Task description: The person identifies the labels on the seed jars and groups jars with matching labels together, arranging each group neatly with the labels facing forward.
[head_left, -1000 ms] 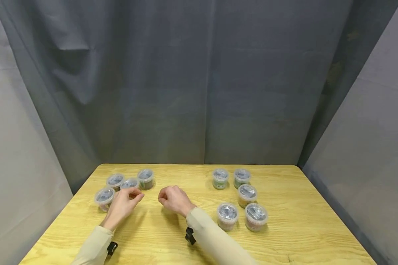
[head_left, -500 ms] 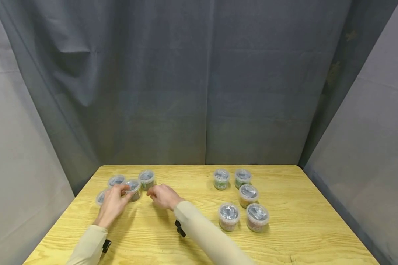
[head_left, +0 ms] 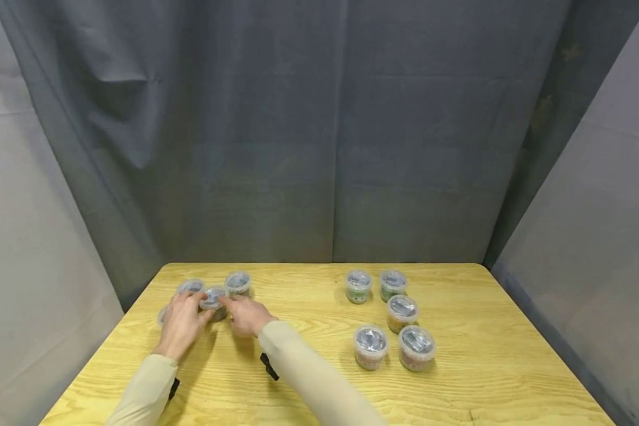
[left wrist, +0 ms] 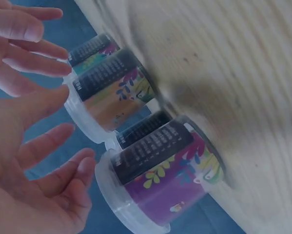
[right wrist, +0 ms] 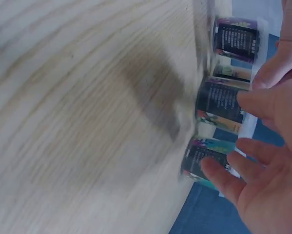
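Observation:
Small clear plastic tubs with lids and printed labels stand upright on the table. Both hands are at an orange tub (head_left: 213, 299) in the left group. On its left, my left hand (head_left: 181, 325) has its thumb at the lid's edge and its fingers loosely bent near the purple tub (left wrist: 160, 180). From the other side, my right hand (head_left: 247, 315) reaches in, index finger towards the lid. In the right wrist view, its spread fingers pass in front of the orange tub and a teal tub (right wrist: 204, 156); contact is unclear. The left hand partly hides the leftmost tub (head_left: 162, 315).
Another lidded tub (head_left: 190, 286) stands behind the left hand. Several more tubs, among them one with a green label (head_left: 358, 288) and a yellowish one (head_left: 402, 313), stand on the right half of the wooden table (head_left: 309, 355). A grey curtain (head_left: 255, 148) hangs behind.
My right hand has moved left to the orange tub. The left hand has shifted slightly left and now covers more of the leftmost tub. The tubs on the right stay put.

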`<act>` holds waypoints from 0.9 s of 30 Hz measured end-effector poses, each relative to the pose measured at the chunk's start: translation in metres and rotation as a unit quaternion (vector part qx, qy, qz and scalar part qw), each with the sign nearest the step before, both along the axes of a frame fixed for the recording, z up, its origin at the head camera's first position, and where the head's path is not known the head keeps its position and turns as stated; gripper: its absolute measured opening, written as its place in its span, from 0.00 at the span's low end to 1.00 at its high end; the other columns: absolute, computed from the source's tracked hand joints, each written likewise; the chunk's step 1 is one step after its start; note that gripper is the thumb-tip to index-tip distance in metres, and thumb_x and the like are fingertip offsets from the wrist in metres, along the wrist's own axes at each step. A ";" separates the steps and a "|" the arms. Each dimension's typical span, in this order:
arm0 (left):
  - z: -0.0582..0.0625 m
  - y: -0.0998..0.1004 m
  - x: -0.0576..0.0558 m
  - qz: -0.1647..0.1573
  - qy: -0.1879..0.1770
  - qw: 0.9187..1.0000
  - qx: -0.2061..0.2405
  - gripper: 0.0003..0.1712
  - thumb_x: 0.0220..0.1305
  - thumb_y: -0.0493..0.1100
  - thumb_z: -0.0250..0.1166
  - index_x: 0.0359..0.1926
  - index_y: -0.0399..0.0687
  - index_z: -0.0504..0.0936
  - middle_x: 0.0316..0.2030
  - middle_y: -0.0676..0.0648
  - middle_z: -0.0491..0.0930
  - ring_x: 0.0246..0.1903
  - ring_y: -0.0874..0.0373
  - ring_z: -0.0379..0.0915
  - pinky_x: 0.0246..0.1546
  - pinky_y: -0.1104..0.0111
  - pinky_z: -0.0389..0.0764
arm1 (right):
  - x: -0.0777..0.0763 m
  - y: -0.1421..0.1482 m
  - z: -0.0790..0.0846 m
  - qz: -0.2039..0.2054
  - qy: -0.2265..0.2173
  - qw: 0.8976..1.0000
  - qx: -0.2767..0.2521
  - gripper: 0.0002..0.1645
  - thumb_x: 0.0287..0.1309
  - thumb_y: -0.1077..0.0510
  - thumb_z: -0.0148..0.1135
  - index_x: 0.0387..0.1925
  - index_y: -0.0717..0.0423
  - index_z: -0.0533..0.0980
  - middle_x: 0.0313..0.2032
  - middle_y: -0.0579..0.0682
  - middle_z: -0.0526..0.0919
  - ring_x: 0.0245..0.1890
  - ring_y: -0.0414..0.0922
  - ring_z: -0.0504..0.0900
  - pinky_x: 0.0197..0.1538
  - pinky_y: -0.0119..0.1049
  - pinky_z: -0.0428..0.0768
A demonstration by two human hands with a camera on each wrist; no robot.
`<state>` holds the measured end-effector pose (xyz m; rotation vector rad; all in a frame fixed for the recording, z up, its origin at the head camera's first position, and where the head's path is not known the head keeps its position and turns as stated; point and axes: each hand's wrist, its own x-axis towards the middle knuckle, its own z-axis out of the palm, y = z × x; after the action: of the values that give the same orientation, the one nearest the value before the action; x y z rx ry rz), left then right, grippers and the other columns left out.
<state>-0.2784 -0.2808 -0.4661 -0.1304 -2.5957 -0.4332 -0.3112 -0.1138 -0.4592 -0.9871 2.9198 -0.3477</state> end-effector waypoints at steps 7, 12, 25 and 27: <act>-0.006 0.001 -0.007 0.008 -0.012 1.000 -0.023 0.17 0.49 0.42 0.78 0.37 0.41 0.81 0.39 0.36 0.82 0.38 0.38 0.74 0.31 0.52 0.67 | 0.002 -0.004 -0.005 -0.011 -0.030 0.999 0.018 0.44 0.65 0.53 0.61 0.76 0.35 0.51 0.75 0.46 0.55 0.74 0.42 0.57 0.70 0.35 0.68; -0.006 0.002 -0.013 0.011 -0.013 1.000 -0.026 0.16 0.47 0.44 0.79 0.29 0.46 0.78 0.25 0.45 0.81 0.30 0.44 0.73 0.27 0.58 0.61 | 0.002 -0.002 -0.004 -0.011 -0.037 0.999 0.008 0.42 0.66 0.53 0.61 0.76 0.37 0.53 0.75 0.45 0.56 0.74 0.41 0.58 0.71 0.34 0.66; 0.000 0.011 -0.006 -0.029 -0.034 0.999 -0.017 0.12 0.45 0.44 0.74 0.24 0.50 0.76 0.13 0.55 0.69 0.17 0.59 0.62 0.24 0.64 0.63 | 0.003 0.014 -0.006 -0.010 0.010 0.992 -0.129 0.30 0.58 0.69 0.63 0.60 0.43 0.76 0.59 0.40 0.80 0.54 0.39 0.81 0.54 0.31 0.81; 0.003 0.015 -0.004 -0.028 -0.048 0.998 0.006 0.13 0.47 0.44 0.74 0.24 0.50 0.76 0.14 0.55 0.69 0.16 0.60 0.61 0.24 0.65 0.63 | 0.003 0.019 -0.006 -0.014 0.015 0.988 -0.156 0.27 0.58 0.68 0.63 0.57 0.43 0.79 0.55 0.41 0.83 0.48 0.39 0.83 0.48 0.29 0.82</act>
<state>-0.2827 -0.2661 -0.4636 -0.1839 -2.6878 -0.4877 -0.3082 -0.0950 -0.4648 -0.9907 2.9663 -0.8192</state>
